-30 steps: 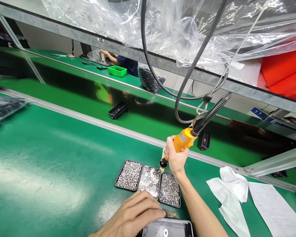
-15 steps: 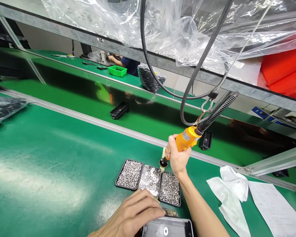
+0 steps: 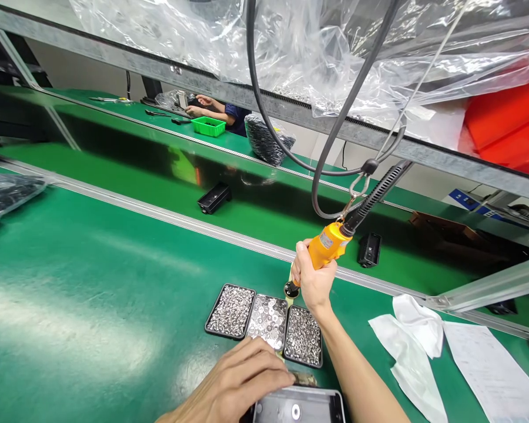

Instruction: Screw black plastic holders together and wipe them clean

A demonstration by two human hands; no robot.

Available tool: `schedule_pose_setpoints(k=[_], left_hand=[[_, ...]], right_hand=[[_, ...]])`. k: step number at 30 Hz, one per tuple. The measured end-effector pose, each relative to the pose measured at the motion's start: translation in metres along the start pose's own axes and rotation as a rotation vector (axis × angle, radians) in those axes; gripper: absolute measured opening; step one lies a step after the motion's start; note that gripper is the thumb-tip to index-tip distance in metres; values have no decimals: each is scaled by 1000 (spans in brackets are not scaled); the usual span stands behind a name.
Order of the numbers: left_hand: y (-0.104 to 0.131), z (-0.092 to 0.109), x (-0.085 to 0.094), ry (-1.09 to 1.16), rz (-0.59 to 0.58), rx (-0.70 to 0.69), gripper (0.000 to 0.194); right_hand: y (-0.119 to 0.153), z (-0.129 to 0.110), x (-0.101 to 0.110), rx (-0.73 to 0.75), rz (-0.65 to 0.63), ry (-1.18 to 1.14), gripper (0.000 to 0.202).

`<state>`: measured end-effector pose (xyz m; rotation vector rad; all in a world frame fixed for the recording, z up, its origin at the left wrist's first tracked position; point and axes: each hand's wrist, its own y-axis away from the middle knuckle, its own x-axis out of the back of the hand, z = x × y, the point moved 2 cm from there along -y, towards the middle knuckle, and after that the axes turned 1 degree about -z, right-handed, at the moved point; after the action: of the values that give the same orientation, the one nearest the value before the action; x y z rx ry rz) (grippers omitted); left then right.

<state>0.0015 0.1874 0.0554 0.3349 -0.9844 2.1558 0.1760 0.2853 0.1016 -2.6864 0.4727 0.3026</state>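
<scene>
My right hand (image 3: 316, 277) is wrapped round a yellow electric screwdriver (image 3: 327, 244), which slants down to the left. Its tip is at a small round black cup (image 3: 291, 289) on the bench. At the bottom edge, my left hand (image 3: 242, 379) holds the upper left side of a rectangular black-edged housing (image 3: 300, 405) with a pale inner face and a small round hole; its lower part is out of frame. Between the hands and the cup lie three shallow trays of small metal parts: a left tray (image 3: 231, 311), a middle tray with flat washers (image 3: 267, 320) and a right tray (image 3: 304, 335).
A cable (image 3: 330, 147) and hook hang over the screwdriver. White cloths (image 3: 417, 335) and a paper sheet (image 3: 494, 370) lie right. Black housings (image 3: 214, 198) sit on the conveyor (image 3: 158, 197) behind the metal rail. A co-worker's hands (image 3: 203, 107) are beyond, near a green bin (image 3: 208, 126).
The top of the screwdriver has swung slightly left and down, its tip staying at the cup. The co-worker's hands have moved apart. My left hand is still.
</scene>
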Motion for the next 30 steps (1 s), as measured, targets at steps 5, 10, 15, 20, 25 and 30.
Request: schedule_pose_setpoints(k=[5,10,15,20,25,30], left_hand=[[-1,0,-1,-12,18,-8,49],[-2,2,2,-25,29,-8,50],[-5,8,11,-30,-56,26,52],[-9,10,13,-5,-73,-13,50],[-6,13,12,-1,-95,46,61],[-4,15,14,-14,-120,79,68]], right_hand=[[-1,-1,0,-6,18,-2,29],[0,-2,-1,-12,21,1,30],[-1,-4,0,1,29,1,29],[1,-29,3,42,55,-10,27],[19,-87,9,56,65,-61,21],[60,-127,11,1,-1,-48,15]])
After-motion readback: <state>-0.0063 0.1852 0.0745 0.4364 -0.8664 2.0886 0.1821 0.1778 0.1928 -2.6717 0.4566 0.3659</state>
